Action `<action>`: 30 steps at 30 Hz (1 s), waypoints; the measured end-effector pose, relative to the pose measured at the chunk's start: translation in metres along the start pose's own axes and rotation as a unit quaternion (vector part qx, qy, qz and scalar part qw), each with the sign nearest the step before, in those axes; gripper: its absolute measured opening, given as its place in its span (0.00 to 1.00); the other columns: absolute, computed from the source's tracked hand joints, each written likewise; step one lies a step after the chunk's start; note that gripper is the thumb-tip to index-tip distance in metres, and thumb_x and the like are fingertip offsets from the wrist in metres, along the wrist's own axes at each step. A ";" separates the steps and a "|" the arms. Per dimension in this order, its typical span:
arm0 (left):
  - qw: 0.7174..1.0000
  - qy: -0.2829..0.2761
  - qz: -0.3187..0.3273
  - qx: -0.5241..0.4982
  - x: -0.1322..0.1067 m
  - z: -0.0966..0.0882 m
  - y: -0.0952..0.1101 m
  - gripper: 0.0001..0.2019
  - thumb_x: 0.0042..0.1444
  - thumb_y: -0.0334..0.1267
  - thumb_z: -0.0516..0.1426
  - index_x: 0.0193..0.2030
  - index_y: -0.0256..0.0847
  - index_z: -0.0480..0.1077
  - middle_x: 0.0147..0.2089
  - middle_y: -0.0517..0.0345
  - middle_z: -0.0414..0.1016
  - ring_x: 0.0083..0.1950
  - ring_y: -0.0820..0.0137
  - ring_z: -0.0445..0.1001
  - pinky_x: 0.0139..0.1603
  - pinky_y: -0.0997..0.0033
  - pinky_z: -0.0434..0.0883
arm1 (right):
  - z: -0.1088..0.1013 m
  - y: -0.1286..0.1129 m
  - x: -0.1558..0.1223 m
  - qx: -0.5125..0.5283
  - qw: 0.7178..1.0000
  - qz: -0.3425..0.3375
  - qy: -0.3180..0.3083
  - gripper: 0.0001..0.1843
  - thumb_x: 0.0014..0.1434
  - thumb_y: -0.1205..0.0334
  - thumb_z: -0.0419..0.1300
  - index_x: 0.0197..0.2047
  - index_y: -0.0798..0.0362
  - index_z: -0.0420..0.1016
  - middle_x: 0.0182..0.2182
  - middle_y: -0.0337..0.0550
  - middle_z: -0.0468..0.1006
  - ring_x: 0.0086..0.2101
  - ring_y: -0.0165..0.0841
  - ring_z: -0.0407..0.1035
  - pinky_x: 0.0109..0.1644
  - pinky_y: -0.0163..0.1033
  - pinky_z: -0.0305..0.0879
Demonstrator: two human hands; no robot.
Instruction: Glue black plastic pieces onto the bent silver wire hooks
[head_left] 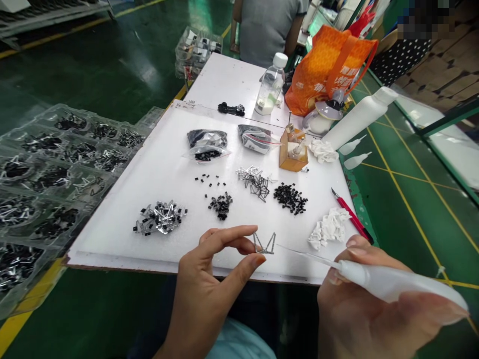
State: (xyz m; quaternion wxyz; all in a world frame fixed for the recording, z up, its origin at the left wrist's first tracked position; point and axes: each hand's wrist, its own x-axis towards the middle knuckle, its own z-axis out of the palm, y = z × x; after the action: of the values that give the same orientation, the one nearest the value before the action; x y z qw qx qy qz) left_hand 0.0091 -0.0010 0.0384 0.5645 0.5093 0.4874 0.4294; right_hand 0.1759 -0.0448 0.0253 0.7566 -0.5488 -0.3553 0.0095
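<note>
My left hand [213, 279] pinches a small bent metal clip [264, 244] between thumb and forefinger, just over the near edge of the white board [157, 169]. My right hand [370, 309] grips a white squeeze applicator [389, 283] whose thin needle tip points left toward the clip, nearly touching it. On the board lie piles of small parts: silver-and-black pieces [160, 218], tiny black blocks [221, 205], metal clips [254, 180] and black beads [290, 198].
A red craft knife [350, 214] and crumpled white tissue [329, 227] lie at the right edge. Behind are plastic bags [207, 144], an orange box [293, 152], a clear bottle [270, 86], an orange bag [329, 67] and a seated person [265, 27]. Clear trays of parts [48, 169] fill the left.
</note>
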 end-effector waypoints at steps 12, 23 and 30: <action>1.000 0.003 -0.007 -0.011 -0.002 0.001 -0.001 0.14 0.57 0.34 0.69 0.46 0.61 0.82 0.33 0.70 0.80 0.41 0.73 0.77 0.51 0.77 0.72 | 0.001 -0.004 -0.002 -0.040 0.998 0.038 -0.001 0.27 0.69 0.40 0.50 0.31 0.48 0.80 0.27 0.42 0.75 0.32 0.41 0.69 0.62 0.61 0.58; 1.000 0.004 -0.008 -0.010 -0.001 0.000 0.000 0.15 0.57 0.34 0.68 0.46 0.62 0.82 0.33 0.71 0.79 0.40 0.75 0.77 0.52 0.80 0.72 | 0.003 -0.004 0.001 0.013 1.000 0.008 -0.018 0.26 0.71 0.43 0.52 0.34 0.49 0.84 0.20 0.37 0.71 0.29 0.38 0.66 0.62 0.50 0.57; 1.000 0.012 -0.011 -0.006 -0.001 0.000 0.000 0.13 0.56 0.35 0.69 0.46 0.59 0.83 0.33 0.68 0.79 0.40 0.72 0.77 0.53 0.76 0.74 | 0.001 -0.006 -0.002 -0.012 1.000 0.023 -0.011 0.27 0.70 0.43 0.51 0.32 0.49 0.82 0.23 0.39 0.72 0.34 0.41 0.69 0.65 0.55 0.55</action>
State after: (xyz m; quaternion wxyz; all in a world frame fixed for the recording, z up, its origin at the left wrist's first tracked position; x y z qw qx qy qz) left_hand 0.0088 -0.0021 0.0383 0.5662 0.4956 0.4969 0.4322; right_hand 0.1713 -0.0468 0.0290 0.7456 -0.5660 -0.3506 0.0285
